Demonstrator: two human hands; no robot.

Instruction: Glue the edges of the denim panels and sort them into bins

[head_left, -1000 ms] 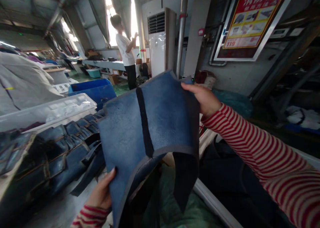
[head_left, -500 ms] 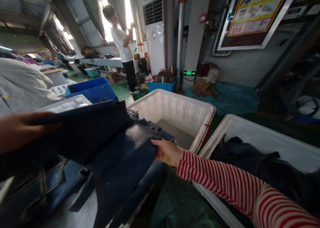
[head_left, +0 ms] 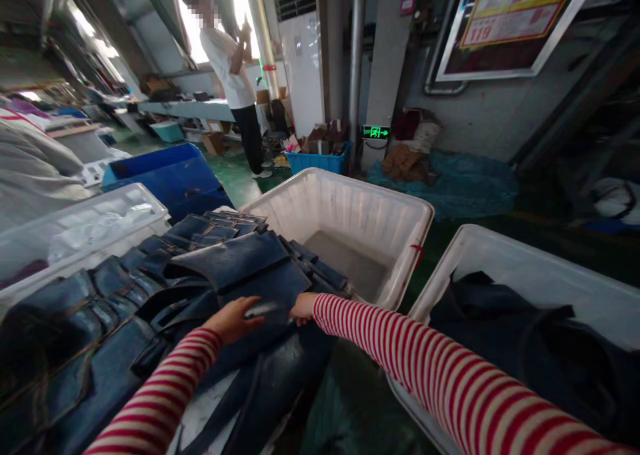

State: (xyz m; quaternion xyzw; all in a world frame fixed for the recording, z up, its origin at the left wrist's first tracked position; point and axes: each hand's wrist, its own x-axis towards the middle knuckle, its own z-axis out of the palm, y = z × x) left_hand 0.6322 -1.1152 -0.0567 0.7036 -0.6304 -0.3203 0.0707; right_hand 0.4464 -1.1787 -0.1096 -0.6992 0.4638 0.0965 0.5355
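A dark blue leather-like bag (head_left: pixel 250 262) with straps lies spread over a pile of similar pieces in front of me. My left hand (head_left: pixel 234 318) is open on its near part, fingers stretched out towards the right. At the bag's right edge, my right hand (head_left: pixel 303 307) is closed with the fingers curled on the material; the fingertips are partly hidden. Rows of more dark blue pieces (head_left: pixel 113 282) with seams and straps lie to the left and behind. Some white surface (head_left: pixel 205 408) shows under the hanging straps.
A white bin (head_left: pixel 400 208) stands just beyond the pile. To the right, another white bin (head_left: pixel 540 258) holds dark blue pieces. A white tub (head_left: pixel 155 208) and a blue bin (head_left: pixel 195 185) are at left. Farther back stands a person (head_left: pixel 233 75) in a white shirt.
The lifted bag has come down onto the pile. My left hand has let go of its left side and moved right onto it; my right hand has shifted slightly left and down.
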